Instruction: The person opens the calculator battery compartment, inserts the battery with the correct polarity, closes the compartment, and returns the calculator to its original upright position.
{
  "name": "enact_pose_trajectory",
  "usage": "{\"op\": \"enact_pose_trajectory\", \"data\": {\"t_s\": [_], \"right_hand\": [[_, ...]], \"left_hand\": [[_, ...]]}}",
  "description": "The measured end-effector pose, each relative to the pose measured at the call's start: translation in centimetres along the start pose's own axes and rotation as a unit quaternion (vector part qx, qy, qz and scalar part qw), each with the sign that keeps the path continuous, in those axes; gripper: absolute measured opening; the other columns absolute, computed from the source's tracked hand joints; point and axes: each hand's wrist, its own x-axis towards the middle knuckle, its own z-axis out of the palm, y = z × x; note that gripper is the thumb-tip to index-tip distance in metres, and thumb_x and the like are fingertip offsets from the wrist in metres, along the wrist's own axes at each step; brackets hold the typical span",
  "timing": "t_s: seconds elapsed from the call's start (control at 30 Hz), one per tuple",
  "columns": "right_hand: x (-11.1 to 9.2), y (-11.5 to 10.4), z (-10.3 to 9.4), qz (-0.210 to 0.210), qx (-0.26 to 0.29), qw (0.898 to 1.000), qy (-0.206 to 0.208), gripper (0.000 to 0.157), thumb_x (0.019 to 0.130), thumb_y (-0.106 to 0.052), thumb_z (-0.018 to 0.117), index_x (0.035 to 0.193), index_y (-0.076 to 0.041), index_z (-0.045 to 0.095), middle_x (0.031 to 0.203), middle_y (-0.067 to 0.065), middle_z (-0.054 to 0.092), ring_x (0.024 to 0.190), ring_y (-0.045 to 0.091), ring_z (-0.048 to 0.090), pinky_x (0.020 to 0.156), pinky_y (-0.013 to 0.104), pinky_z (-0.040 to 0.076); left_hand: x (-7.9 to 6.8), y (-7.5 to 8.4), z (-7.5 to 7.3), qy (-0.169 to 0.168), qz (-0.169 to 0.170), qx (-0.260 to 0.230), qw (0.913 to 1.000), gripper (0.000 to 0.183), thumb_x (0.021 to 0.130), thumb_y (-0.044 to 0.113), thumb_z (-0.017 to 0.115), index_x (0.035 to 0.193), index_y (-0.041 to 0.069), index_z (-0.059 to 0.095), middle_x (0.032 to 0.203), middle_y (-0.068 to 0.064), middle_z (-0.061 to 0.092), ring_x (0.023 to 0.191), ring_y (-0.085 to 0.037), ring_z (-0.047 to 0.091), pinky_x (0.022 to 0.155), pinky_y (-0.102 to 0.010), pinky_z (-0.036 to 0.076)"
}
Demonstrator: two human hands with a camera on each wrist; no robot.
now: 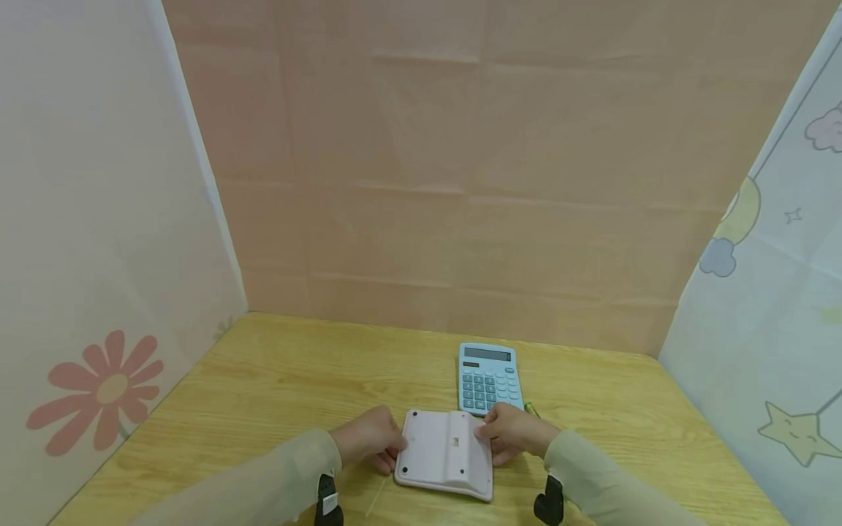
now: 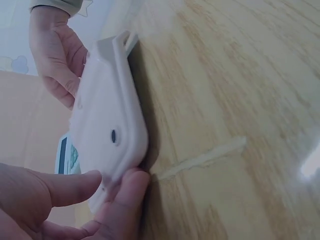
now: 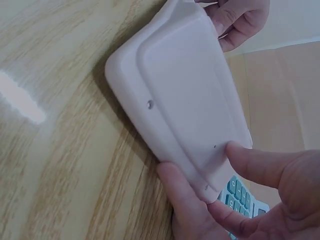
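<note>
A pale pink calculator [image 1: 430, 453] is held with its back up, showing small dark feet, screw holes and a raised ridge; its keys face down, hidden. My left hand [image 1: 370, 438] pinches its left edge, thumb on the back and fingers beneath, as the left wrist view shows on the calculator [image 2: 107, 115]. At the opposite edge my right hand [image 1: 520, 432] grips it the same way, thumb over the back [image 3: 190, 95]. Just beyond lies a light blue calculator [image 1: 490, 380], face up, near my right fingers.
The wooden table [image 1: 316, 372] runs back to a tan wall covering [image 1: 460, 219]. Patterned white sheets [image 1: 112, 241] stand at both sides. A small green item [image 1: 531, 409] lies behind my right hand, mostly hidden. Both wrists wear black straps [image 1: 327, 500].
</note>
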Motion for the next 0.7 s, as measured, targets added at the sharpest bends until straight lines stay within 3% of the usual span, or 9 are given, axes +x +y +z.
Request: {"op": "enact_pose_trajectory", "data": {"t_s": [0.47, 0.7], "right_hand": [[-0.5, -0.7, -0.5, -0.025, 0.034, 0.999, 0.021, 0.019, 0.093, -0.009, 0.062, 0.097, 0.006, 0.05, 0.089, 0.017, 0.059, 0.074, 0.023, 0.063, 0.062, 0.036, 0.062], [-0.8, -0.8, -0.9, -0.043, 0.083, 0.995, 0.026, 0.011, 0.098, -0.005, 0.051, 0.099, 0.005, 0.047, 0.086, 0.015, 0.058, 0.068, 0.02, 0.059, 0.061, 0.036, 0.062]], "left_hand": [[0.2, 0.0, -1.0, 0.013, 0.03, -0.012, 0.9994, 0.011, 0.09, 0.006, 0.065, 0.08, 0.001, 0.066, 0.065, -0.005, 0.061, 0.052, -0.011, 0.056, 0.049, -0.023, 0.057], [0.6, 0.1, -1.6, 0.019, 0.045, -0.017, 0.9987, 0.009, 0.091, 0.007, 0.065, 0.084, 0.001, 0.066, 0.065, -0.005, 0.061, 0.052, -0.011, 0.057, 0.049, -0.024, 0.057]]}}
